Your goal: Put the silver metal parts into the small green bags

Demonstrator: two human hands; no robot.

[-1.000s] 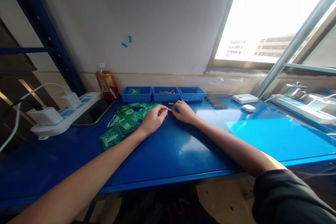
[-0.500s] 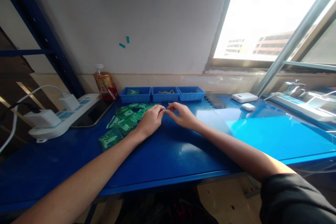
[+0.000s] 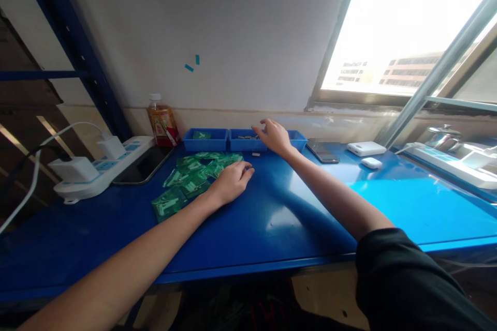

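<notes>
My left hand rests low over the blue table beside the green packets, its fingers curled together. Whatever they may hold is hidden. My right hand reaches over the middle blue bin, fingers bent and apart, and no held thing shows. That bin contains several small pale metal-looking pieces. One similar small piece lies on the table just in front of it. Several green see-through packets with small pale parts inside are spread left of my left hand.
The left bin holds a green packet; my right hand partly covers the right bin. A bottle, power strip and dark tablet-like device stand left. Right are a phone, white case and another power strip.
My hands were together at a small pale piece and have parted. The right has moved up over the bins; the left has moved slightly down towards me. The view has shifted slightly.
</notes>
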